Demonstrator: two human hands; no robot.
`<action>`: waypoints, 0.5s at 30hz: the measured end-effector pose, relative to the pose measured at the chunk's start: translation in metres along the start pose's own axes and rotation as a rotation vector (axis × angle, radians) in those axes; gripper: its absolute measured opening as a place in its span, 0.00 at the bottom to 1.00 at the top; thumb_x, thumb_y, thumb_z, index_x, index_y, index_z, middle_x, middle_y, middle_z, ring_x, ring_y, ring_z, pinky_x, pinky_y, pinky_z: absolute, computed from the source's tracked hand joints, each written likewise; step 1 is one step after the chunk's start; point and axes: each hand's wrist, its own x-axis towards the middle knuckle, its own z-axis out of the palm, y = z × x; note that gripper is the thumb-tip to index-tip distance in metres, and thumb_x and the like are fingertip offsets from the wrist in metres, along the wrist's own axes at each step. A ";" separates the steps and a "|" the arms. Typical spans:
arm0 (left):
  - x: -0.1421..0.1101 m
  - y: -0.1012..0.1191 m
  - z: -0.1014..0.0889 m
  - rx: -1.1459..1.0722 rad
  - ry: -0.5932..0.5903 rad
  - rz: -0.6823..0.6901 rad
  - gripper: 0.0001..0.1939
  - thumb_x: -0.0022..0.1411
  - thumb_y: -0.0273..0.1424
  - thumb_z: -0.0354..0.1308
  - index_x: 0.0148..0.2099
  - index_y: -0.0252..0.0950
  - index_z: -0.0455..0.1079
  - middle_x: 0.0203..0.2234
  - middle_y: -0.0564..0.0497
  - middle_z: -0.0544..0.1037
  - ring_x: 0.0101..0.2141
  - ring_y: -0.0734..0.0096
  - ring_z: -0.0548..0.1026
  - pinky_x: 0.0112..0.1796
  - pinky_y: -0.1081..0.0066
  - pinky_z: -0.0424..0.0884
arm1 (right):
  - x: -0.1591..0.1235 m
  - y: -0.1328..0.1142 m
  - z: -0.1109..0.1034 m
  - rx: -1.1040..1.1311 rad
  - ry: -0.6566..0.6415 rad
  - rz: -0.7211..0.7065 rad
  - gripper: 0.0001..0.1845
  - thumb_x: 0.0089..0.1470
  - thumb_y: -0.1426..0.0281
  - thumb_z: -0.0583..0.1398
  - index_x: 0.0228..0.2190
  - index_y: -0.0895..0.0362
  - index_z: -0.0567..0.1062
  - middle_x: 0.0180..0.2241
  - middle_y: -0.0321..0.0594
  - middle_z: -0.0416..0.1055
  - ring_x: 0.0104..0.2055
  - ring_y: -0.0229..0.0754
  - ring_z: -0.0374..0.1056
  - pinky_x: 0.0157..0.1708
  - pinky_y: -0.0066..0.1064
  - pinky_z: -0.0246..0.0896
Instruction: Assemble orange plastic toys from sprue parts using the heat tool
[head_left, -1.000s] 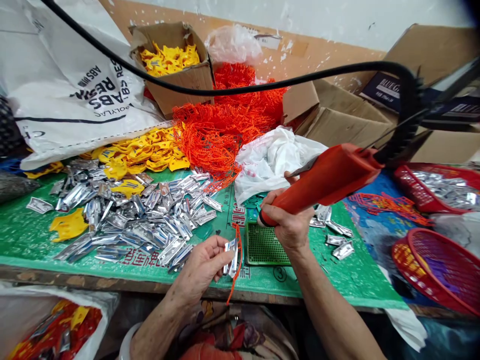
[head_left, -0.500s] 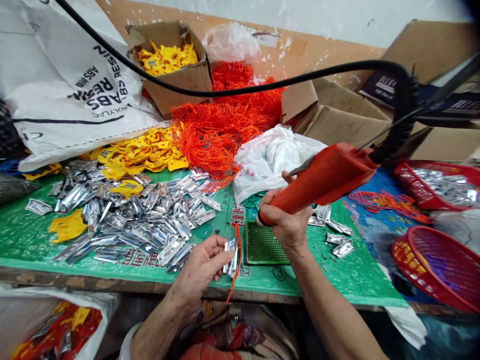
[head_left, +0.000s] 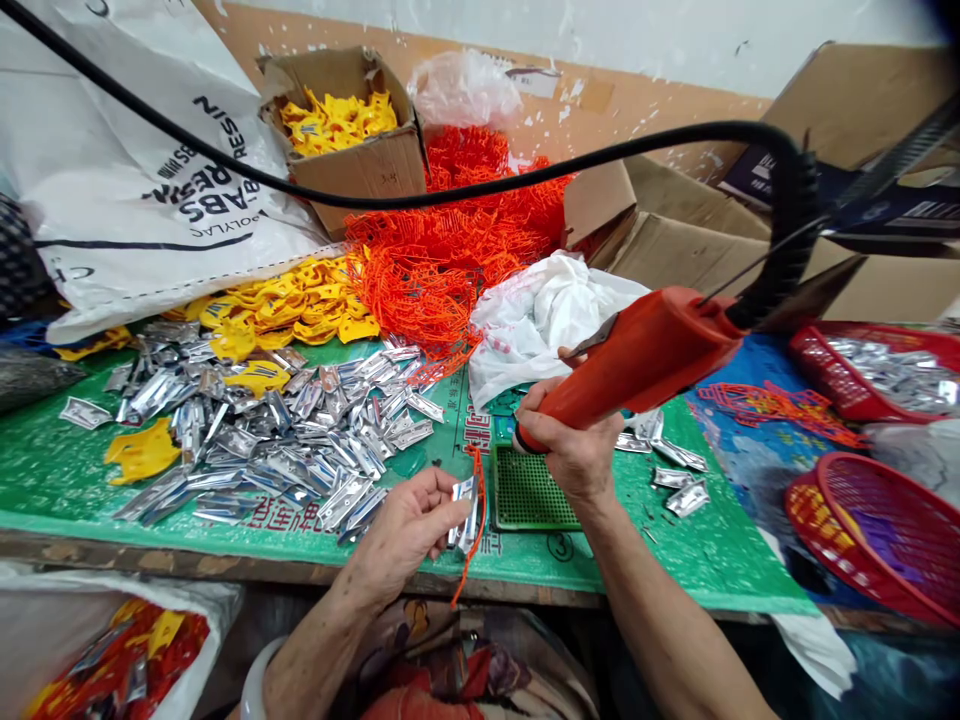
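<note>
My left hand [head_left: 405, 525] pinches a small shiny metal plate [head_left: 465, 492] between thumb and fingers, just over the table's front edge. A thin orange plastic strip [head_left: 480, 515] lies along the plate's right side and hangs below it. My right hand [head_left: 577, 450] is wrapped round an orange electric screwdriver [head_left: 637, 362], tilted with its black-ringed end down and to the left. Its tip is hidden by my fingers. Under the screwdriver sits a green mesh tray [head_left: 536, 528]. Left of my left hand spreads a heap of loose metal plates [head_left: 300, 440].
A black cable [head_left: 450, 198] arches across the view to the screwdriver. Yellow plastic parts [head_left: 300, 305], orange plastic frames [head_left: 427, 270] and a white plastic bag [head_left: 551, 305] lie behind. At right stand red baskets [head_left: 892, 590]; several metal plates [head_left: 686, 495] lie nearer. Cardboard boxes [head_left: 375, 180] line the wall.
The left stretch of cable has swung down and left. The screwdriver's rear end has shifted slightly left. Both hands keep their holds almost in place.
</note>
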 end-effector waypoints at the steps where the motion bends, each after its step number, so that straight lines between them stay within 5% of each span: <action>1: 0.000 0.001 -0.001 0.021 -0.007 0.001 0.14 0.52 0.40 0.64 0.32 0.37 0.66 0.16 0.62 0.65 0.16 0.81 0.59 0.17 0.80 0.55 | 0.000 -0.001 0.000 0.005 0.006 -0.005 0.06 0.38 0.71 0.69 0.21 0.55 0.75 0.23 0.32 0.71 0.24 0.37 0.66 0.25 0.32 0.65; 15: 0.003 0.012 0.000 0.108 -0.015 -0.005 0.15 0.50 0.43 0.63 0.28 0.37 0.65 0.15 0.62 0.63 0.17 0.80 0.58 0.18 0.78 0.51 | 0.004 -0.007 -0.004 0.058 -0.008 -0.012 0.05 0.38 0.71 0.67 0.21 0.55 0.75 0.23 0.32 0.70 0.24 0.37 0.65 0.22 0.31 0.64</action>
